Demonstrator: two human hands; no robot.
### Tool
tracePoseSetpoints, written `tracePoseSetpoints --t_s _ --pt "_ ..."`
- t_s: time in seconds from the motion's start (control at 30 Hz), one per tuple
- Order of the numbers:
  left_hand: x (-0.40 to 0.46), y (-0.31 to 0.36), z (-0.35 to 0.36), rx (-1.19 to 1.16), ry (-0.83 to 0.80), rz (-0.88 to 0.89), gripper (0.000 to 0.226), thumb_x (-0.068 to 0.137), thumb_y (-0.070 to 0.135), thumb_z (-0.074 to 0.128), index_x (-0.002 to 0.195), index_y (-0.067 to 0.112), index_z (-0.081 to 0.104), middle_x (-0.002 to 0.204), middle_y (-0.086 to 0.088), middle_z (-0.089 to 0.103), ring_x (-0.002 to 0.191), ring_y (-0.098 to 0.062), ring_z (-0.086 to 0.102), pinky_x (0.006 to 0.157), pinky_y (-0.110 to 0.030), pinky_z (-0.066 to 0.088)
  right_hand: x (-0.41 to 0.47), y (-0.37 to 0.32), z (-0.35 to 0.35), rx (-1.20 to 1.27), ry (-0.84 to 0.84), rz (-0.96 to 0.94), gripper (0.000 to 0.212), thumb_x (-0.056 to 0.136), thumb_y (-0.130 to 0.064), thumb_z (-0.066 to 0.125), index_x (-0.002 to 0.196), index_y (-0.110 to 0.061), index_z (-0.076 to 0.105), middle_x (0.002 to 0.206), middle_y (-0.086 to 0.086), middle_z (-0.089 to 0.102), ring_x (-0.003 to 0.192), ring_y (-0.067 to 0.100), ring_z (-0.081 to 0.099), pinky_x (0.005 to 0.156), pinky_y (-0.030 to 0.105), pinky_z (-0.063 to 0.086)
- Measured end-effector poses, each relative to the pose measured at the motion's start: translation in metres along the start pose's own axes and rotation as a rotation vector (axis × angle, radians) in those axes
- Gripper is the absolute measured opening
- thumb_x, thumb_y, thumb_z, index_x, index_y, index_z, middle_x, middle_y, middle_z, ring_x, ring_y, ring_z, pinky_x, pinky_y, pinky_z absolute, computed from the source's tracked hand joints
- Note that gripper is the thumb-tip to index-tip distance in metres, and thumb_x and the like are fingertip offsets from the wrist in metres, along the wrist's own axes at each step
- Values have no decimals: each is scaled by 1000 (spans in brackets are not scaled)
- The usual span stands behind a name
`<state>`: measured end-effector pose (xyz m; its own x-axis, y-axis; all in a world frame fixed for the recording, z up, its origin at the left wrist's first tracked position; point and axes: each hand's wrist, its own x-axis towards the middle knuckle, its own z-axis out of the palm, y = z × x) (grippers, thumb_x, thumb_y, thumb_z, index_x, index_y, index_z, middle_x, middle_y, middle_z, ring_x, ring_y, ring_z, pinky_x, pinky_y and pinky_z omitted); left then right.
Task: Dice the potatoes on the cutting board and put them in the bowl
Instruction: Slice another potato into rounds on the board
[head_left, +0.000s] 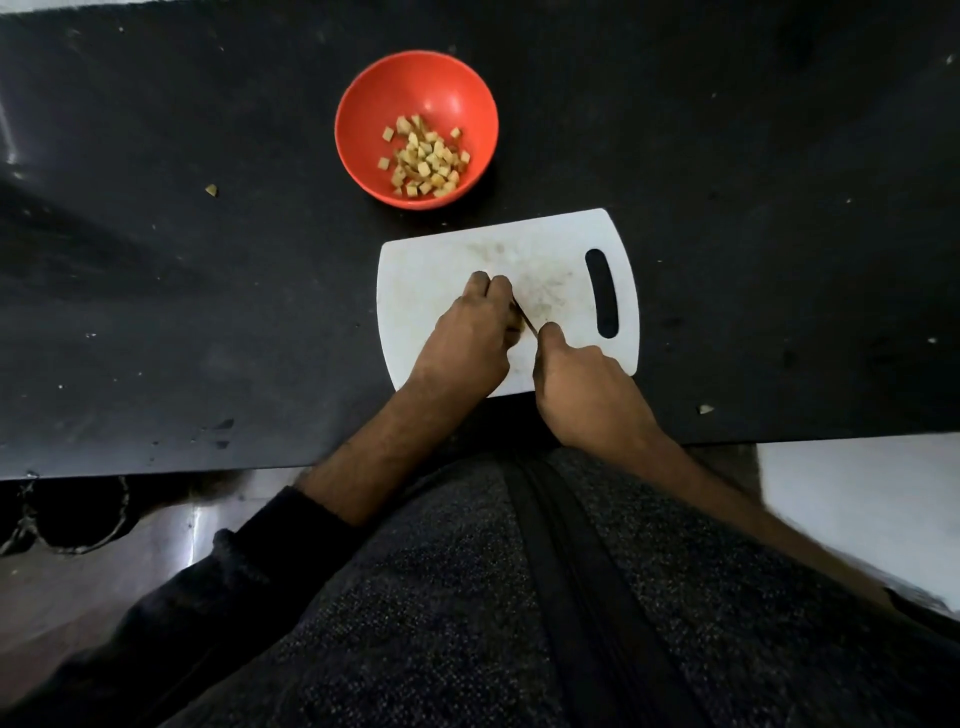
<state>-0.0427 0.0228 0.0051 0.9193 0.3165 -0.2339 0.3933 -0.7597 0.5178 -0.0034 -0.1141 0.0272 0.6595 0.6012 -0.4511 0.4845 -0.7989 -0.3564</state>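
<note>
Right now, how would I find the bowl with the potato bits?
Start at the white cutting board on the black counter. Look just beyond its far left corner, away from the person. The bowl is round and bright orange-red, with small pale potato cubes piled inside.

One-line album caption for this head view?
Two hands cut on a white board; potato cubes fill a red bowl.

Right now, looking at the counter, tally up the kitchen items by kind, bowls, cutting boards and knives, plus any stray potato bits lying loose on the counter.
Bowls: 1, the red bowl holding diced potato
Cutting boards: 1, the white cutting board
Knives: 1, the knife between the two hands, mostly hidden
Stray potato bits on the counter: 2, one far left, one right
Total: 5
</note>
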Motion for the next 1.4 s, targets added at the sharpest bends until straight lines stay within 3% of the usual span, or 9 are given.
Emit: tracePoseSetpoints --t_s 0.13,0.4,0.5,0.7,0.83,1.0,1.4 --pt "0 -1 0 -6 -3 4 19 91 5 63 105 6 50 108 -7 48 73 -17 41 63 -31 30 1 1 -1 39 -10 -1 7 101 -19 37 96 -17 32 65 2 38 53 20 35 56 38 34" --pt "-1 -6 3 -64 18 1 23 88 2 66 106 7 53 108 -7 52 83 -24 58 65 -31 37 2 0 -3 53 -23 -16 7 102 -21 37 96 -17 35 66 1 40 53 15 38 48 33 25" --pt "-1 -9 4 -87 27 -9 23 88 3 68 107 7 55 109 -7 54 85 -22 58 67 -28 36 4 -1 -2 48 -31 -18 7 102 -20 36 96 -17 35 66 1 41 55 19 41 55 35 32" --pt "1 -15 7 -113 35 5 24 86 0 68 106 5 56 108 -9 56 86 -30 63 75 -48 52 10 -2 3 84 -30 -32 4 100 -15 37 96 -17 36 66 1 44 53 16 42 54 34 30" --pt "1 -16 8 -122 37 7 24 84 -3 68 103 7 56 106 -8 57 84 -28 64 75 -44 54 15 -3 4 96 -22 -26 5 101 -15 35 96 -16 35 65 0 41 53 14 39 57 36 33" --pt "1 -16 9 -119 43 -14 23 85 1 70 104 5 57 109 -9 56 85 -31 63 75 -49 53 25 -7 3 104 1 -57 5 100 -14 37 96 -14 37 67 1 42 58 23 46 57 36 35" --pt "-1 -16 11 -137 67 8 22 86 4 69 102 5 56 109 -10 57 86 -31 64 76 -50 55 31 -3 13 87 -17 -37 4 99 -12 34 97 -15 35 70 4 43 62 26 45 58 36 34"
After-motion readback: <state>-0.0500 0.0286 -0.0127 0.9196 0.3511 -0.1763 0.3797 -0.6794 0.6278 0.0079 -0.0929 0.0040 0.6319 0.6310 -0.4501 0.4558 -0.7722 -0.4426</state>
